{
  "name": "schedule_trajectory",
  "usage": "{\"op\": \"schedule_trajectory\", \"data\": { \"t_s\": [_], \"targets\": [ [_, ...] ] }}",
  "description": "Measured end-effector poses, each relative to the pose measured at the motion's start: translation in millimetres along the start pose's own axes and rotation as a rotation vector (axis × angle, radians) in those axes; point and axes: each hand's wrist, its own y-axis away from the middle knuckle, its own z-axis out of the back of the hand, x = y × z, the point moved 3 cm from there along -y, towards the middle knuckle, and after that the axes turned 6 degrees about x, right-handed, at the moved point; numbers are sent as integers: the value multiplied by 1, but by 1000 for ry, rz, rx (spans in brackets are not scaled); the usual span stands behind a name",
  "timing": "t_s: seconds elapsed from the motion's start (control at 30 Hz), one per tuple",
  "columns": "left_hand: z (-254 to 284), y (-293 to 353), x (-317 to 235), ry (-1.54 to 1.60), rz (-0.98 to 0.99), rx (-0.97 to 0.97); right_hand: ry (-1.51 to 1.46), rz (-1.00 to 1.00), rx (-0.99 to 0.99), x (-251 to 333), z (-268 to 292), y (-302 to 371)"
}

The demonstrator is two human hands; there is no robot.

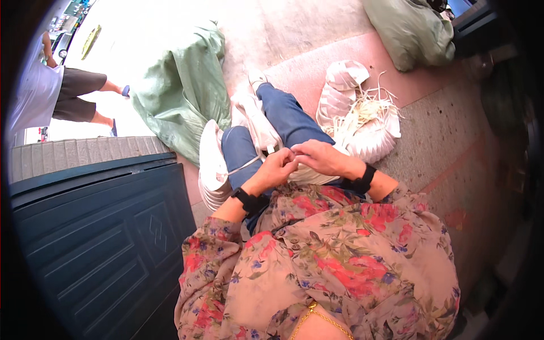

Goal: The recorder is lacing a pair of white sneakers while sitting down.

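Observation:
My left hand [277,169] and my right hand [323,157] meet over my lap, fingertips pinched together and touching. Whatever lies between the fingers is too small or hidden to make out. White cloth [262,126] is draped between my legs, and more of it shows below my right hand. A thin white strap [246,166] crosses my left thigh close to my left hand. Beside that leg hangs a stack of white cloth pieces [212,161]. To the right of my legs, a pile of pleated white cloth [377,140] bears a tangle of cream-coloured strips [368,109].
A large green sack [184,85] slumps beyond my left leg, and another green sack [413,35] lies at the far right. A dark blue panelled door [105,243] stands close on my left. Beyond it, a person [79,93] in dark shorts is outside.

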Motion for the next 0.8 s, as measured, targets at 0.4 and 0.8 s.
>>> {"op": "schedule_trajectory", "data": {
  "t_s": [0.4, 0.8],
  "targets": [
    [36, 45, -34, 574, -1, -117, -270, 26, 21, 20, 1, -44],
    [134, 17, 4, 307, 99, -449, -504, -299, 13, -37, 4, -76]
  ]
}}
